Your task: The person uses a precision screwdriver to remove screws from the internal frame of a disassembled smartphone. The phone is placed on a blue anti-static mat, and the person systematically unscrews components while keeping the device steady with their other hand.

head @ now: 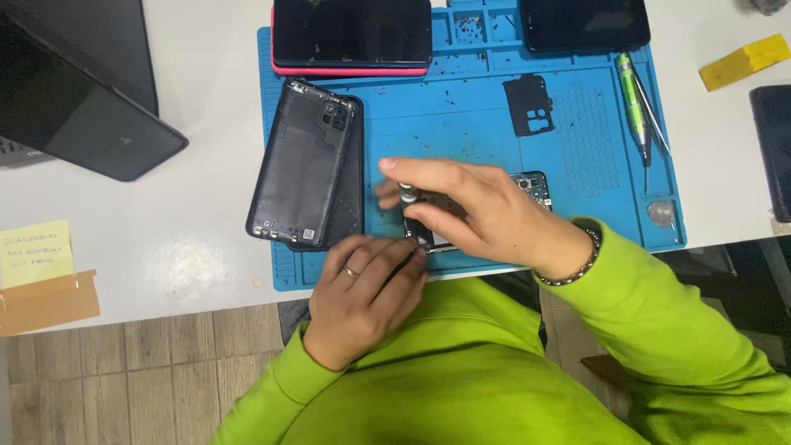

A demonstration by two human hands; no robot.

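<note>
My right hand (478, 210) grips a small screwdriver (408, 194) upright over an opened phone (535, 188) that lies on the blue work mat (461, 124). Most of the phone is hidden under that hand. My left hand (362, 288), with a ring on one finger, rests on the mat's near edge and its fingertips press the phone's lower corner. Both sleeves are bright green; a bead bracelet circles the right wrist.
A dark phone back cover (303, 165) lies left on the mat over another dark panel. A phone in a pink case (353, 37) and another phone (583, 23) sit at the back. A black inner plate (529, 103), green screwdriver (633, 103), yellow block (744, 61), laptop (78, 91), sticky note (35, 254).
</note>
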